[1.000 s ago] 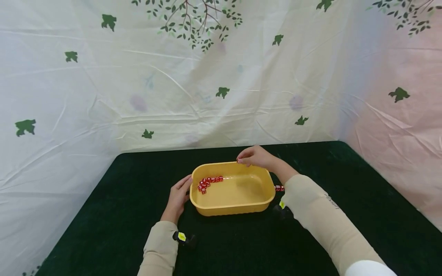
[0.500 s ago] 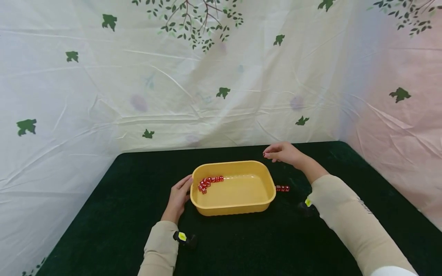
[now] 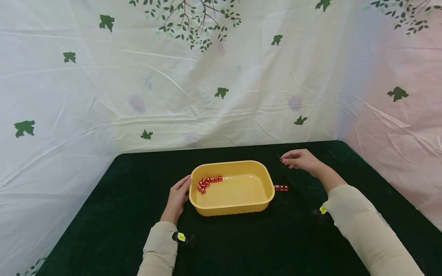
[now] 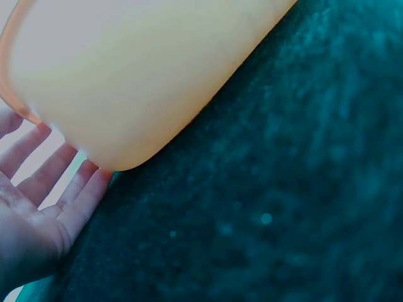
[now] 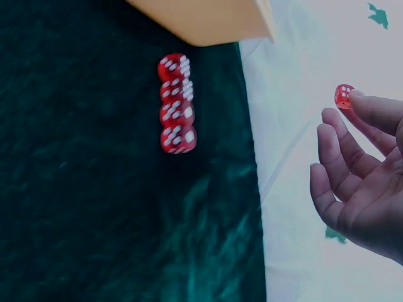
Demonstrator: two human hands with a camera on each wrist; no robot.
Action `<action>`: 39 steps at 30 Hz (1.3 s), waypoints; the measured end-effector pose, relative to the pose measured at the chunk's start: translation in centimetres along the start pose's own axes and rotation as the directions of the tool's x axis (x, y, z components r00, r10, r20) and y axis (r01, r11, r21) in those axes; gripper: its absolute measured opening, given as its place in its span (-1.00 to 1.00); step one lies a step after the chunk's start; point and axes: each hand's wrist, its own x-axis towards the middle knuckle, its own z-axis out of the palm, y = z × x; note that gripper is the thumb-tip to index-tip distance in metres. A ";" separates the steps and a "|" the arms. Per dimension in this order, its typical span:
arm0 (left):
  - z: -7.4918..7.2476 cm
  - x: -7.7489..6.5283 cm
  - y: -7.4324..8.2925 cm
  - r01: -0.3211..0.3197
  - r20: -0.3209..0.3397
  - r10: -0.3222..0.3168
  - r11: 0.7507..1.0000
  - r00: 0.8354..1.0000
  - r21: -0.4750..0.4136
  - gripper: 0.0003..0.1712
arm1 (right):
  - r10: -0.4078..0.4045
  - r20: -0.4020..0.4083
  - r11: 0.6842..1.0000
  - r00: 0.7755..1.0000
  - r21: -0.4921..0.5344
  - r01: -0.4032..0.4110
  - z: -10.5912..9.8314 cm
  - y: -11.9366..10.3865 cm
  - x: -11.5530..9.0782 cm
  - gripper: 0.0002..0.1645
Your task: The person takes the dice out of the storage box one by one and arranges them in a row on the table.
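A yellow plastic basin [image 3: 231, 210] stands on the dark green cloth, with several red dice [image 3: 208, 181] gathered inside at its left end. My left hand [image 3: 177, 197] is at the basin's left end; in the left wrist view its fairly straight fingers [image 4: 47, 176] touch the outer wall. Between thumb and fingertip, my right hand [image 3: 304, 161] pinches one red die [image 5: 344, 96], raised beyond the basin's right end. A short row of red dice [image 5: 177, 104] with white pips lies on the cloth just right of the basin, partly hidden by it in the head view.
The green cloth [image 3: 241, 245] covers the table, whose far edge runs behind the basin. A pale curtain [image 3: 179, 88] printed with leaves hangs behind and at the sides. Each wrist carries a small black camera.
My right hand, with the die pinched in it, has moved from above the basin's far rim to the right, then slightly down and nearer. The left hand and basin have stayed put.
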 end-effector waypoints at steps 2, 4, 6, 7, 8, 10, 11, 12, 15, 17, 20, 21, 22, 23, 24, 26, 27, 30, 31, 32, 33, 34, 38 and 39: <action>0.0 0.0 -0.1 0.001 -0.002 -0.001 1.000 1.000 0.003 -0.46 | 0.004 -0.001 1.000 1.000 0.018 -0.004 0.0 0.7 -0.3 -0.57; 0.0 0.0 -0.1 0.001 -0.003 -0.001 1.000 1.000 0.002 -0.45 | 0.016 -0.001 0.999 1.000 0.044 -0.016 0.1 1.4 -0.7 -0.57; 0.0 0.0 -0.2 -0.002 -0.002 0.002 1.000 1.000 0.002 -0.44 | 0.026 -0.002 0.997 1.000 0.066 -0.026 0.2 2.1 -1.1 -0.56; 0.0 0.0 -0.3 -0.003 -0.001 0.003 1.000 1.000 0.002 -0.43 | 0.031 0.001 0.997 1.000 0.073 -0.031 0.3 2.5 -1.3 -0.56; 0.0 0.0 -0.3 -0.004 -0.001 0.004 1.000 1.000 0.002 -0.43 | 0.035 0.003 0.996 0.999 0.078 -0.035 0.5 2.8 -1.5 -0.56; 0.0 0.0 -0.4 -0.006 0.001 0.006 1.000 1.000 0.005 -0.42 | 0.046 0.005 0.996 0.999 0.078 -0.046 0.7 3.4 -1.8 -0.56; 0.0 0.0 -0.4 -0.007 0.001 0.007 1.000 1.000 0.007 -0.42 | 0.051 0.007 0.996 0.999 0.076 -0.051 0.9 3.7 -1.9 -0.55; 0.0 0.0 -0.4 -0.008 0.001 0.008 1.000 1.000 0.008 -0.42 | 0.058 0.009 0.995 0.998 0.079 -0.059 1.0 3.9 -2.0 -0.56; -0.1 -0.1 -0.4 -0.010 0.001 0.010 1.000 1.000 0.012 -0.42 | 0.079 0.014 0.993 0.997 0.083 -0.080 1.4 4.6 -2.2 -0.56; -0.1 -0.1 -0.4 -0.008 0.000 0.008 1.000 1.000 0.013 -0.42 | 0.093 0.017 0.991 0.996 0.094 -0.094 1.6 4.9 -2.2 -0.57; -0.1 -0.3 -0.3 -0.005 0.002 0.005 1.000 1.000 0.015 -0.43 | 0.109 0.025 0.988 0.994 0.108 -0.111 2.0 5.5 -2.3 -0.59; -0.1 -0.3 -0.3 -0.004 0.002 0.004 1.000 1.000 0.015 -0.43 | 0.108 0.030 0.988 0.994 0.110 -0.111 2.1 5.6 -2.4 -0.59; -0.1 -0.4 -0.3 -0.003 0.002 0.003 1.000 1.000 0.013 -0.43 | 0.110 0.033 0.987 0.993 0.112 -0.113 2.2 5.8 -2.4 -0.60; -0.1 -0.4 -0.3 -0.003 0.003 0.003 1.000 1.000 0.014 -0.43 | 0.112 0.037 0.987 0.993 0.116 -0.115 2.4 5.8 -2.5 -0.60; -0.1 -0.4 -0.3 -0.002 0.003 0.002 1.000 1.000 0.013 -0.44 | 0.116 0.039 0.986 0.993 0.119 -0.119 2.6 5.9 -2.5 -0.60; 0.0 -0.4 -0.3 0.000 0.001 0.000 1.000 1.000 0.009 -0.44 | 0.118 0.045 0.986 0.992 0.115 -0.122 2.8 6.0 -2.7 -0.60; 0.0 -0.4 -0.3 0.002 0.000 -0.002 1.000 1.000 0.008 -0.44 | 0.117 0.047 0.986 0.992 0.112 -0.121 2.8 6.1 -2.7 -0.60; 0.1 -0.3 -0.3 0.004 -0.002 -0.004 1.000 1.000 0.004 -0.45 | 0.122 0.042 0.986 0.992 0.109 -0.126 2.9 6.2 -2.8 -0.63; 0.1 -0.3 -0.3 0.005 -0.003 -0.005 1.000 1.000 0.004 -0.45 | 0.122 0.039 0.986 0.992 0.107 -0.125 2.9 6.2 -2.8 -0.63; 0.1 -0.3 -0.3 0.003 -0.002 -0.003 1.000 1.000 0.005 -0.45 | 0.125 0.036 0.986 0.992 0.108 -0.128 3.0 6.3 -2.8 -0.63; 0.1 -0.2 -0.2 0.002 -0.002 -0.002 1.000 1.000 0.006 -0.45 | 0.118 0.039 0.987 0.992 0.104 -0.122 3.0 6.3 -2.8 -0.63; 0.0 -0.2 -0.2 -0.002 -0.001 0.002 1.000 1.000 0.007 -0.45 | 0.121 0.036 0.987 0.992 0.106 -0.124 3.0 6.4 -2.8 -0.63; 0.0 -0.2 -0.1 -0.009 0.004 0.009 1.000 1.000 0.012 -0.44 | 0.113 0.041 0.987 0.993 0.108 -0.117 3.0 6.4 -2.8 -0.62; 0.0 -0.2 -0.1 -0.010 0.003 0.010 1.000 1.000 0.014 -0.44 | 0.105 0.045 0.988 0.993 0.106 -0.110 3.0 6.5 -2.8 -0.62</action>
